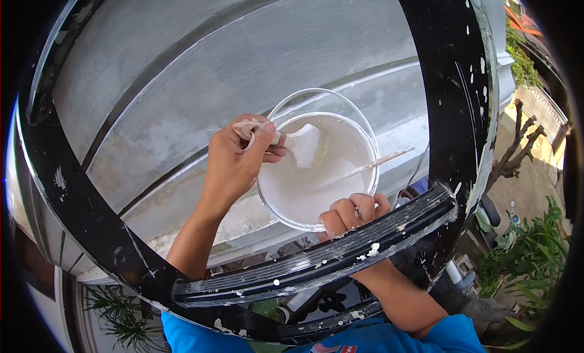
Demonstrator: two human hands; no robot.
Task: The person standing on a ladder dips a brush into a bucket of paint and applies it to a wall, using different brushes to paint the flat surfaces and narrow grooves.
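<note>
Tub of clear plastic sits at the centre of the view, held out in the air in front of a grey wall and just above its ledge. It is round and open at the top. White paint fills the lower part and coats the inner sides, so the floor of the tub is hidden. A thin clear arc curves over its far side; I cannot tell whether this is a handle or the far rim.

Right hand grips the near edge of the tub from below, fingers curled tightly around it, carrying its weight. Left hand reaches in from the left and is closed firmly around the handle of a brush. The handle is smeared with dried paint. The brush head hangs inside the tub, over the paint near the far side, its bristles coated white.

A stick, also white with paint, rests in the tub with its low end in the paint. It leans across the right rim and its upper end pokes out beyond it.

A black rail, speckled with white drips, crosses just beneath the right hand. Both forearms reach over it. Far below on the right are plants.
</note>
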